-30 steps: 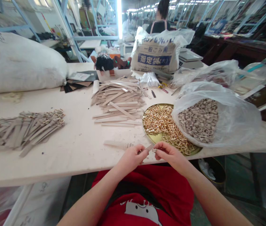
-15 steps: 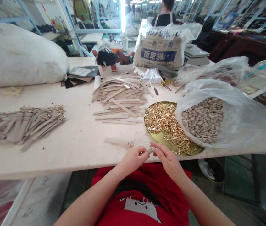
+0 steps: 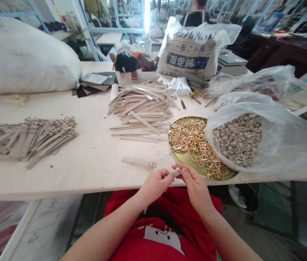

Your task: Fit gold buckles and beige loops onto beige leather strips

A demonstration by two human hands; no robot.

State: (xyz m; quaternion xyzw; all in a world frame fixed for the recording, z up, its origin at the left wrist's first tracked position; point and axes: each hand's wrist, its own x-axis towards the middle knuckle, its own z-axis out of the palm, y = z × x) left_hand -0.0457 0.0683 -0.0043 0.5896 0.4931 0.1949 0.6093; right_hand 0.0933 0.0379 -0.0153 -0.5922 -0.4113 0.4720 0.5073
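Observation:
Close to the table's front edge, my left hand (image 3: 157, 182) is closed around a beige strap (image 3: 175, 173). The fingers of my right hand (image 3: 193, 181) pinch at the strap's far end, where a small pale loop seems to sit; the fingertips partly hide it. Just beyond my hands lies another beige strap (image 3: 134, 161) with metal at one end. A round gold tray (image 3: 184, 158) holding many gold buckles (image 3: 188, 134) is right of it. An open clear plastic bag (image 3: 284, 145) full of beige loops (image 3: 237, 139) overlaps the tray's right side.
Loose beige strips (image 3: 142, 105) are heaped mid-table. Straps with buckles (image 3: 33, 139) form a pile at left. Behind stand a large white sack (image 3: 28, 58), a printed bag (image 3: 191, 54) and scissors (image 3: 195, 95). A bin (image 3: 243, 197) is below the table edge at right.
The view has shifted slightly. My hands stay together at the strap's end, and the right fingers have changed their pinch a little around the small loop.

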